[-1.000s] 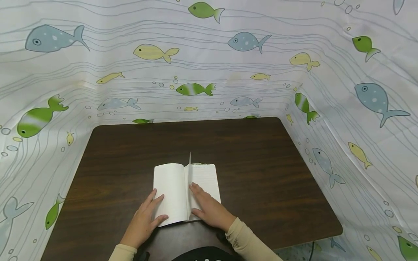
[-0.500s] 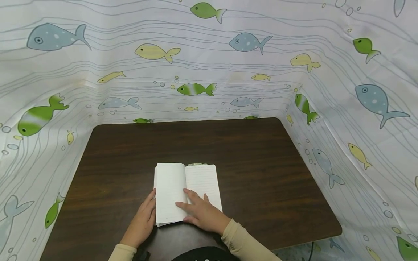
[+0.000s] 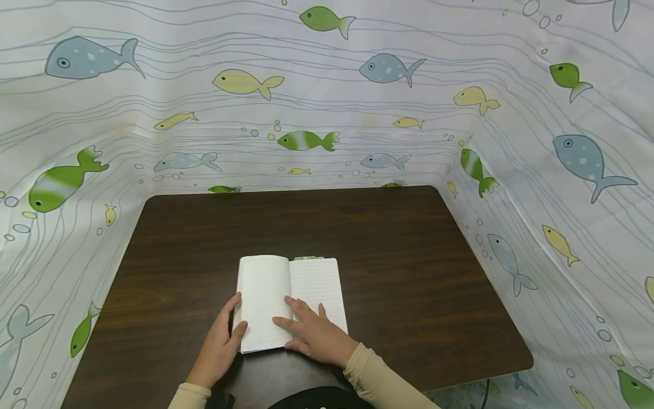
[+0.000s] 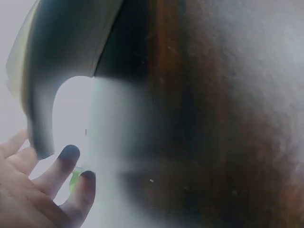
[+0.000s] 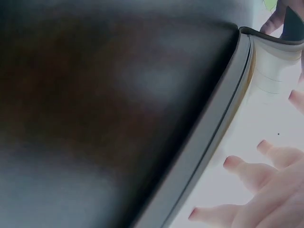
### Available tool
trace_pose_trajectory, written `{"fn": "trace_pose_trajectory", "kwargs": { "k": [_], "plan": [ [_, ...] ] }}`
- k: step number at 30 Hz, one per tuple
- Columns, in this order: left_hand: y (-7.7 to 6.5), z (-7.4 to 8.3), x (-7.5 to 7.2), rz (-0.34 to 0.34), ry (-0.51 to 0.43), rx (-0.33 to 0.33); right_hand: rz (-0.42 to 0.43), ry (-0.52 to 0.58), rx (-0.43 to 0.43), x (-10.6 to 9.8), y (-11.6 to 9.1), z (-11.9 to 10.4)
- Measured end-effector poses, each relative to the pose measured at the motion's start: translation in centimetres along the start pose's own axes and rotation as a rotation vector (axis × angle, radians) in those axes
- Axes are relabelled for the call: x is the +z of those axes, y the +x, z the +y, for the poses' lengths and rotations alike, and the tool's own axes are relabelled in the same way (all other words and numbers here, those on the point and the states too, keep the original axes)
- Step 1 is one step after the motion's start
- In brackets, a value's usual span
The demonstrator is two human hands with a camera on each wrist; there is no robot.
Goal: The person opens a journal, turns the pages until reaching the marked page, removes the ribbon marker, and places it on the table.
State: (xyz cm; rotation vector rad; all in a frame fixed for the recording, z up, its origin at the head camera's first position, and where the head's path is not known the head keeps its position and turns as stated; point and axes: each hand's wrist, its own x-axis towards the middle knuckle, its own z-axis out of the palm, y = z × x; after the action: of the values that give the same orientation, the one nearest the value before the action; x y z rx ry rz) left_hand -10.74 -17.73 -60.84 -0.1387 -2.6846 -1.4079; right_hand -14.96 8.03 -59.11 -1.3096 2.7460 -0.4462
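Observation:
An open notebook [image 3: 265,309] with a dark cover and faintly ruled white pages lies near the front of the dark wooden table. At its left edge my left hand [image 3: 216,343] holds cover and pages, thumb on top and fingers at the outer side. In the left wrist view the dark cover [image 4: 66,42] curves up from the table beside the fingers. My right hand [image 3: 319,335] rests on the pages across the central fold, fingers spread and fairly straight. The right wrist view shows its fingertips on the white paper, close to the notebook's lower edge [image 5: 209,137].
The brown table [image 3: 398,272] has rounded corners and extends beyond the notebook on all sides. A white curtain [image 3: 317,102] printed with fish surrounds its back and sides. A small patterned piece [image 3: 309,258] sticks out at the notebook's top edge. A dark rounded object [image 3: 322,397] sits at the bottom.
A page that stood upright at the fold has been turned over to the left. My right hand has shifted left onto the fold, and my left thumb has come onto the left page's edge.

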Motion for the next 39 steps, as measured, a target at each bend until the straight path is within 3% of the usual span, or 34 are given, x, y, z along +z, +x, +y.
{"fn": "trace_pose_trajectory", "kwargs": {
  "k": [8,12,21,27,32,39],
  "plan": [
    [-0.2,-0.3,0.7,0.025,0.184,0.149,-0.022,0.023,-0.011,0.0,0.0,0.4],
    [-0.2,-0.4,0.8,0.037,0.242,0.178,-0.037,0.046,-0.001,-0.3,-0.4,1.1],
    [0.0,-0.5,1.0,0.046,0.287,0.21,-0.033,-0.041,0.095,-0.8,-2.0,4.7],
    [0.1,-0.6,1.0,0.068,0.319,0.262,-0.119,-0.023,0.176,-1.8,-2.9,6.8],
    [0.1,-0.4,0.9,0.061,0.328,0.29,-0.194,-0.027,0.173,-2.3,-3.1,7.3],
    [0.1,-0.3,0.9,0.04,0.327,0.272,-0.25,-0.011,0.197,-3.0,-3.0,7.1]
  ]
}}
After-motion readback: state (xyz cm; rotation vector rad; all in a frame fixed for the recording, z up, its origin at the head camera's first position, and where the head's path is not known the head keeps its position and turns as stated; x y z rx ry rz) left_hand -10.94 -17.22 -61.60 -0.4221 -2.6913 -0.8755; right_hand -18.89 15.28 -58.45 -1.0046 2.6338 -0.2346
